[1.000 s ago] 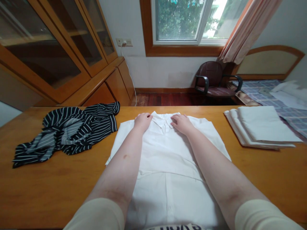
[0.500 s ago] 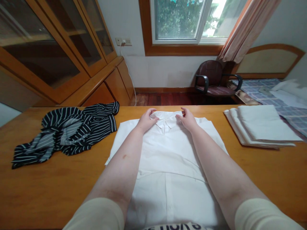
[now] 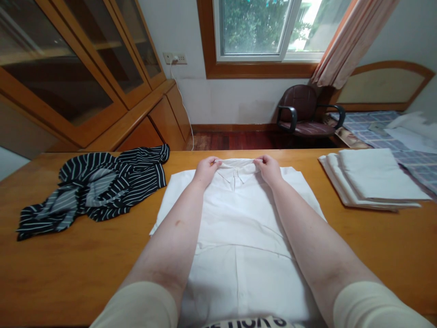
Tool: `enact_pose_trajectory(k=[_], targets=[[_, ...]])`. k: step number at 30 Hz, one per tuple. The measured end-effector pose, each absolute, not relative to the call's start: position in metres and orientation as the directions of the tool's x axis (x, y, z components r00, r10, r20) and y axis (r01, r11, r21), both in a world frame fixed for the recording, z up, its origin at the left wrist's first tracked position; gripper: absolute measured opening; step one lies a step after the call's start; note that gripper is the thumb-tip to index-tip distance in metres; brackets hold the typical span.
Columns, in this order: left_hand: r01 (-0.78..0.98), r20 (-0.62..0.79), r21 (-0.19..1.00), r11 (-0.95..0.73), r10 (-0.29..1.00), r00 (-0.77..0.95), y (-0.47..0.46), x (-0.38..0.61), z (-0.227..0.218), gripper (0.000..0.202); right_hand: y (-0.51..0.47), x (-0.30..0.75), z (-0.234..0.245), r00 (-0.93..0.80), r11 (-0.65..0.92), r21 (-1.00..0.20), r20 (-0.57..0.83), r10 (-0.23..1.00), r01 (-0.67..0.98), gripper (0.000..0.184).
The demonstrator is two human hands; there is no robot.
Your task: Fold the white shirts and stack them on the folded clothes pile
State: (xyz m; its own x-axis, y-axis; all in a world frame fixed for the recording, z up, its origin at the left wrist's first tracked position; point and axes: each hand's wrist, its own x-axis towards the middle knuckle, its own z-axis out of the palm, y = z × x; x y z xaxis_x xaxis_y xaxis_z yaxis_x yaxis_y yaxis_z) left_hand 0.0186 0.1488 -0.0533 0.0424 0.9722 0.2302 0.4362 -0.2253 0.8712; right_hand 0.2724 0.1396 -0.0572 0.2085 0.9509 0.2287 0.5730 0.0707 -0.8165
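Observation:
A white collared shirt (image 3: pixel 235 214) lies front side up across the table, its collar at the far end and its lower part running toward me. My left hand (image 3: pixel 206 171) pinches the left side of the collar (image 3: pixel 238 164), fingers closed on the fabric. On the other side of the collar, my right hand (image 3: pixel 268 169) grips the cloth the same way. Between the two hands the collar's back edge is stretched straight. Folds of the shirt cross under my forearms, which hide part of its sides.
A crumpled black-and-white striped garment (image 3: pixel 102 182) lies on the wooden table (image 3: pixel 85 269) to the left. Folded white cloths (image 3: pixel 372 175) are stacked on the right. Beyond the table stand a glass-door cabinet (image 3: pixel 112 95), an armchair (image 3: pixel 302 111) and a bed (image 3: pixel 372 130).
Both hands have closed from loosely spread fingers into pinches on the collar. The collar's back edge is now raised and pulled straight between them.

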Motion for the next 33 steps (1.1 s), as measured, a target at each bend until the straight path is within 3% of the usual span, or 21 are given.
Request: enact_pose_trajectory(k=[6,14,25,29,31,33], targets=[[0.422,0.267,0.864,-0.275,0.960,0.079,0.149,0.017,-0.052,0.029,0.140,0.277,-0.058,0.146,0.107,-0.788,0.242,0.959,0.606,0.027],[0.682,0.213,0.692,-0.237,0.970,0.121,0.152,0.009,-0.058,0.033,0.138,0.279,-0.054,0.056,0.135,-0.778,0.213,0.975,0.614,0.036],[0.619,0.256,0.749,-0.235,0.965,0.057,0.147,0.016,-0.046,0.029,0.140,0.279,-0.057,0.096,0.131,-0.754,0.249,0.964,0.644,0.031],[0.477,0.273,0.830,-0.288,0.957,0.102,0.139,0.017,-0.038,0.028,0.133,0.271,-0.047,0.062,0.243,-0.627,0.423,0.904,0.740,0.032],[0.404,0.286,0.852,-0.334,0.942,0.175,0.135,0.017,-0.032,0.039,0.128,0.262,-0.040,-0.052,0.340,-0.532,0.482,0.875,0.776,0.030],[0.381,0.306,0.835,-0.397,0.911,0.277,0.133,0.015,-0.025,0.036,0.121,0.251,-0.033,-0.230,0.446,-0.461,0.451,0.862,0.767,0.027]])
